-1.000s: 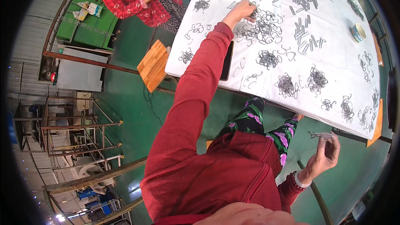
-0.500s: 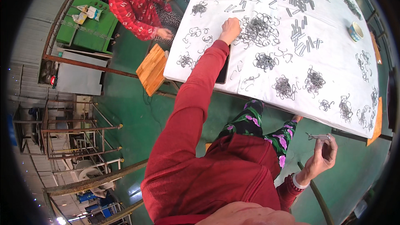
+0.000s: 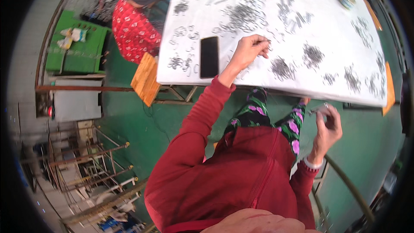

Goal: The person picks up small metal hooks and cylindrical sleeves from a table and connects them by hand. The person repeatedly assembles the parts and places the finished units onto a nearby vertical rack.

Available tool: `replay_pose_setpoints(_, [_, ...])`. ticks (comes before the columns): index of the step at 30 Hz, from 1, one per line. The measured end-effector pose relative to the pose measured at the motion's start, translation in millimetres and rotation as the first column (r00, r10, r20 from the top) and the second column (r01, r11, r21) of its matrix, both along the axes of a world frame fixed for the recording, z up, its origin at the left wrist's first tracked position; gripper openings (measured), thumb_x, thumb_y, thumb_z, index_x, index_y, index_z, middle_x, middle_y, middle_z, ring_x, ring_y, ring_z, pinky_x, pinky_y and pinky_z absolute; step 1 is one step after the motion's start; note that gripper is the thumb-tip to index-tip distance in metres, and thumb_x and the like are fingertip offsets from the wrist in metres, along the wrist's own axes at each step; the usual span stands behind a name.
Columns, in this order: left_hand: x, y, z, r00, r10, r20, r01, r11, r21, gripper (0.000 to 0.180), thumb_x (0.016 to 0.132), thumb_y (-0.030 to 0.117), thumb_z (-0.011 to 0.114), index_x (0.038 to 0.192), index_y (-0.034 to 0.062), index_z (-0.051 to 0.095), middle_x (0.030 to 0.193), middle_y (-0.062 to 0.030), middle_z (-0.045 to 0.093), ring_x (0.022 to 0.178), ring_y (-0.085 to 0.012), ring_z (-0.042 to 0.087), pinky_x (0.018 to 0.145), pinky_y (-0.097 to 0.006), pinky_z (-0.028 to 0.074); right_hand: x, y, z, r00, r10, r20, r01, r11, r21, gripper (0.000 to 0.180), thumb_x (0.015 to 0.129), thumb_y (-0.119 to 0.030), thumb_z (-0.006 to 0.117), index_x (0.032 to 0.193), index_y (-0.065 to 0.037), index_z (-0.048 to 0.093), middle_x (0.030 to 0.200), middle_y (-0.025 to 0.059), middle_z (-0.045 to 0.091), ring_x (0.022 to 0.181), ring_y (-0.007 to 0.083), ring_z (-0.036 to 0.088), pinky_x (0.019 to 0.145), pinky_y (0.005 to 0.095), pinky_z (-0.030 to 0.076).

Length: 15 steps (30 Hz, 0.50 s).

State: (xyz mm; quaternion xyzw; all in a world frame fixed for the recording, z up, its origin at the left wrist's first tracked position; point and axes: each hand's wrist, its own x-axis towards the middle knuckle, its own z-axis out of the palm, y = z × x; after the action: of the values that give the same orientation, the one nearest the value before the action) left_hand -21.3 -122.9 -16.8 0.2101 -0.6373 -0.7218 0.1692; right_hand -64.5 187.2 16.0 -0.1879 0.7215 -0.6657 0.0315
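Note:
Over the near part of the white-covered table (image 3: 241,67), my left hand (image 3: 250,52) is closed in a pinch. A tiny dark curved wire piece (image 3: 269,42) shows at its fingertips. My right hand (image 3: 327,129) is off the table's near edge, closed on a slim grey bar (image 3: 321,108); small dark bits stick out at the bar's end. Loose heaps of curved dark wire pieces lie about the cloth: a big heap (image 3: 245,16) beyond my left hand, and smaller heaps (image 3: 283,68) to its right. Short grey bars (image 3: 291,17) are scattered farther back.
A black phone (image 3: 209,58) lies left of my left hand. One paper cup (image 3: 346,0) stands at the far right. Across the table's left side, a person in red (image 3: 134,30) with a hat sits near a wooden stool (image 3: 145,80). Metal frames (image 3: 86,151) stand at left.
My left hand has come back from the big wire heap toward me and right, uncovering the phone. My right hand has risen slightly, still holding the bar. The view has shifted.

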Motion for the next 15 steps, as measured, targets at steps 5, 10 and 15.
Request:
replay_pose_setpoints(5, [11.6, 94.1, 48.3, 0.921, -0.360, -0.148, 0.389, 0.864, 0.320, 0.016, 0.085, 0.010, 0.062, 0.094, -0.0035, 0.062, 0.085, -0.0070, 0.061, 0.076, -0.0133, 0.060, 0.066, -0.027, 0.052, 1.0, -9.1, -0.6, 0.999, 0.031, 0.041, -0.027, 0.996, -0.081, 0.026, 0.071, 0.013, 0.062, 0.095, 0.005, 0.061, 0.080, 0.0034, 0.059, 0.072, 0.0090, 0.053, 0.071, 0.0211, 0.043])
replay_pose_setpoints(10, [8.0, 125.3, 50.8, 0.854, -0.494, -0.163, 0.519, 0.795, 0.314, 0.019, 0.083, 0.012, 0.065, 0.097, -0.0007, 0.063, 0.091, -0.0035, 0.061, 0.082, -0.0110, 0.057, 0.075, -0.024, 0.046, 1.6, -3.6, -6.8, 0.997, 0.047, 0.059, -0.041, 0.995, -0.092, 0.027, 0.071, 0.013, 0.062, 0.096, 0.004, 0.062, 0.080, 0.0011, 0.058, 0.070, 0.0067, 0.050, 0.065, 0.0195, 0.041])
replay_pose_setpoints(15, [11.9, 125.5, 44.2, 0.867, -0.477, -0.145, 0.499, 0.822, 0.276, 0.018, 0.084, 0.012, 0.064, 0.097, -0.0012, 0.063, 0.090, -0.0046, 0.062, 0.080, -0.0110, 0.058, 0.074, -0.025, 0.048, 4.3, -3.8, -8.5, 0.997, 0.029, 0.075, -0.025, 0.998, -0.050, 0.027, 0.071, 0.012, 0.062, 0.096, 0.004, 0.062, 0.082, 0.0018, 0.059, 0.073, 0.0076, 0.052, 0.067, 0.0197, 0.043])
